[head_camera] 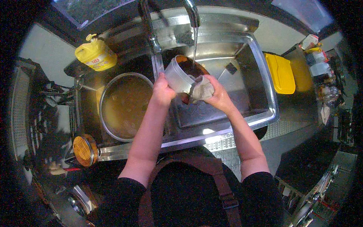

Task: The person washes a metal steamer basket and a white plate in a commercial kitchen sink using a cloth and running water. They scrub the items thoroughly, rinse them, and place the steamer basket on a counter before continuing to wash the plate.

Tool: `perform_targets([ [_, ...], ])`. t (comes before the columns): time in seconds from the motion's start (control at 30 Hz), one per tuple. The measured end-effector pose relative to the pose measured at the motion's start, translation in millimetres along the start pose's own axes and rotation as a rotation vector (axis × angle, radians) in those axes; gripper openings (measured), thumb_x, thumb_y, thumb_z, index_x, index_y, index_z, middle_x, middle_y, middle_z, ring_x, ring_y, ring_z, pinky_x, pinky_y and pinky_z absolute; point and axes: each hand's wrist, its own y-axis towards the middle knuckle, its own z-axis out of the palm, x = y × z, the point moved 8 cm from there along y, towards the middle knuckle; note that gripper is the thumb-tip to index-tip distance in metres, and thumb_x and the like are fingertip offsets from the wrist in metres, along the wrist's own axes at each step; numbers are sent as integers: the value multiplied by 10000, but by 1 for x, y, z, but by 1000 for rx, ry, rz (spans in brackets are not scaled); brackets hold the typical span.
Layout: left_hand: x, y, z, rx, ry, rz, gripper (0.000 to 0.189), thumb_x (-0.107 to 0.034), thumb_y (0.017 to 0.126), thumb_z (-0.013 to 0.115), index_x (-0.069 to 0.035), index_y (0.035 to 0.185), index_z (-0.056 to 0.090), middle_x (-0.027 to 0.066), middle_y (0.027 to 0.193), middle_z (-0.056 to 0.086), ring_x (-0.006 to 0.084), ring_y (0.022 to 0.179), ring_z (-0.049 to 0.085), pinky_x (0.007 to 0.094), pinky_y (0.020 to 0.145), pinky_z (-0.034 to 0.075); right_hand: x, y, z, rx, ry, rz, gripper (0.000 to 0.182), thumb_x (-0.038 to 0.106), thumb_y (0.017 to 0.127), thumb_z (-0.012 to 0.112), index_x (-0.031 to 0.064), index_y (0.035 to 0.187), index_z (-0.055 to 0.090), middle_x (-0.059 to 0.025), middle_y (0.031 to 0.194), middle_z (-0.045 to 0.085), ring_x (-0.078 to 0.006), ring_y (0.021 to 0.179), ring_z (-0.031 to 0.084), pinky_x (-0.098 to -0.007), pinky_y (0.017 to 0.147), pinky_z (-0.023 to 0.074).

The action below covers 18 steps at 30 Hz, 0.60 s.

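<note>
My left hand (164, 90) grips the side of a translucent plastic container (178, 78), tilted over the right basin of a stainless steel sink (215, 112). My right hand (219, 93) holds a crumpled greyish cloth (203, 90) against the container's rim. A stream of water (195, 42) runs from the metal faucet (193, 14) down towards the container's mouth. Something dark brown and orange shows at the mouth; whether it is residue inside or a thing behind cannot be told. A small reddish-brown thing (185, 98) shows below the container, partly hidden by the cloth.
In the left basin sits a large round vessel (124, 105) of murky brownish liquid. A yellow pump jug (96, 55) stands behind it. An orange slotted round thing (85, 150) is at the front left corner. A yellow lid (280, 73) lies right of the sink. A second spout (146, 20) hangs centrally.
</note>
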Motion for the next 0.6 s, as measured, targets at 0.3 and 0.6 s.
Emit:
perform_targets([
  [0.3, -94, -25, 47, -176, 1390, 395, 612, -413, 733, 691, -1, 1118, 453, 124, 1070, 540, 241, 921, 541, 348, 733, 462, -6, 65, -45, -365, -180, 61, 505, 97, 648, 687, 18, 1127, 547, -164, 1099, 584, -268, 1048, 549, -324, 905, 411],
  [0.6, -79, -45, 162, 485, 1808, 894, 803, -180, 515, 794, -43, 1213, 420, 142, 1144, 463, 314, 1108, 442, 414, 989, 330, 21, 102, -37, -262, -8, -50, 436, 109, 636, 671, 48, 1055, 568, -151, 1034, 603, -297, 988, 569, -357, 868, 435],
])
